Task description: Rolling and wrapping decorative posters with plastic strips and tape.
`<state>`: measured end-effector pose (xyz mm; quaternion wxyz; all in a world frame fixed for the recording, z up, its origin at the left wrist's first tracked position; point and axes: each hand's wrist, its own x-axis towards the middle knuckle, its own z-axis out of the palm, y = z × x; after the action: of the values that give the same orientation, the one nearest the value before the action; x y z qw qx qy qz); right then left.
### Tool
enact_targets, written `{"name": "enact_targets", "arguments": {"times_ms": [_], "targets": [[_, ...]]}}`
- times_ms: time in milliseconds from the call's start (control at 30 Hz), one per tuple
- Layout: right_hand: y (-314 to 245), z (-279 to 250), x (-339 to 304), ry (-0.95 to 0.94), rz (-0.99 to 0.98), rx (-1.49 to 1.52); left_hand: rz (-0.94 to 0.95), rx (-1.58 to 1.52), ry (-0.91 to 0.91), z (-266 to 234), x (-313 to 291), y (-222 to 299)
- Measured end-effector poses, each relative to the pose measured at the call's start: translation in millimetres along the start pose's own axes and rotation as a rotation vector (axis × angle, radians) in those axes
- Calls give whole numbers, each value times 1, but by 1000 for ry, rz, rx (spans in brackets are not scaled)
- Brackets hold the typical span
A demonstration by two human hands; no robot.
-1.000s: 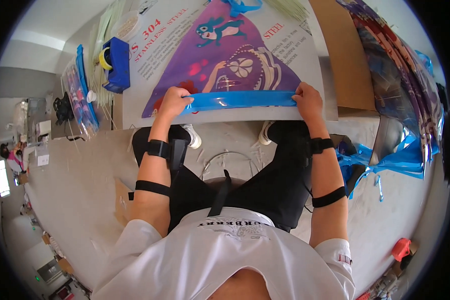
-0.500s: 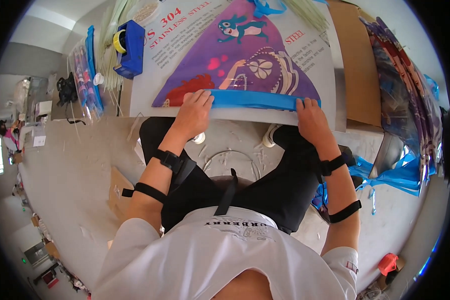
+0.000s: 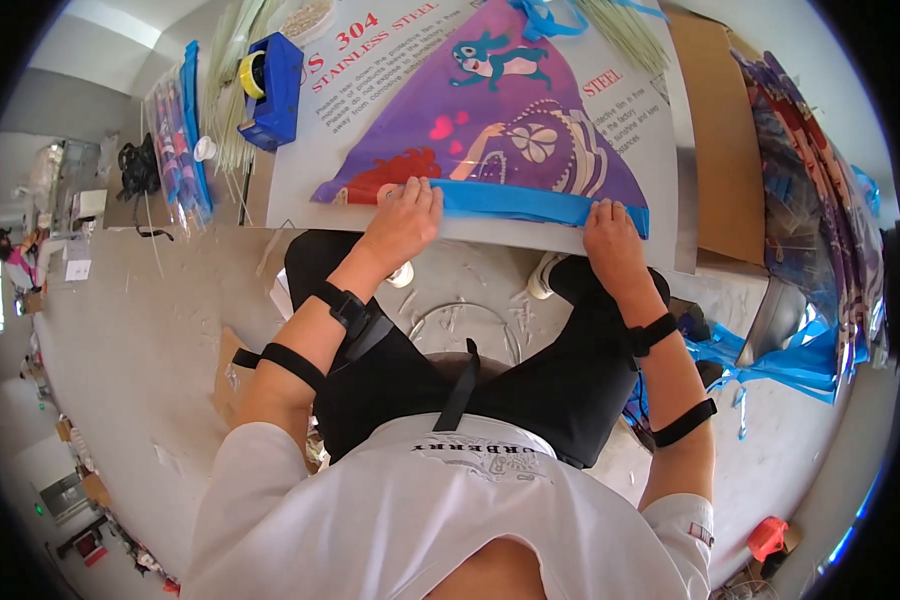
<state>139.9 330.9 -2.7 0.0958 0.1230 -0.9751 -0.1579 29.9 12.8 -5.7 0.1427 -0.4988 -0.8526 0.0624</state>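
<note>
A purple triangular kite sail (image 3: 400,130), printed with cartoon figures, lies on the table with its wide edge toward me. A blue strip (image 3: 515,201) runs along that near edge. My left hand (image 3: 402,222) has its fingers pressed together on the strip's left part, hiding the film under them. Toward the right end, my right hand (image 3: 613,240) pinches the strip, and a short piece of the edge shows beyond it. Both thumbs are hidden. Blue ribbon (image 3: 550,20) lies at the sail's far tip.
A blue tape dispenser (image 3: 275,90) with yellow tape stands at the left, beside thin pale rods (image 3: 220,95). White printed sheeting (image 3: 300,190) covers the table. Brown cardboard (image 3: 715,140) and hanging printed kite material (image 3: 820,190) are at the right.
My left hand has slid slightly right along the strip, and my right hand slightly left, uncovering the strip's right end. The whole view has shifted a little.
</note>
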Motion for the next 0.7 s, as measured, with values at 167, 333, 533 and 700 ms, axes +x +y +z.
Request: {"name": "enact_targets", "arguments": {"times_ms": [167,333,533,700], "targets": [[-3,-17,9,-159,48,123,-13,-25,66,1,6,-2],[1,-11,14,-149,74,133,-148,-270,90,2,18,-15],[64,7,30,-187,133,758,-274,-657,-63,10,32,-48],[92,24,66,-394,124,819,-418,-713,-279,9,47,-54]]}}
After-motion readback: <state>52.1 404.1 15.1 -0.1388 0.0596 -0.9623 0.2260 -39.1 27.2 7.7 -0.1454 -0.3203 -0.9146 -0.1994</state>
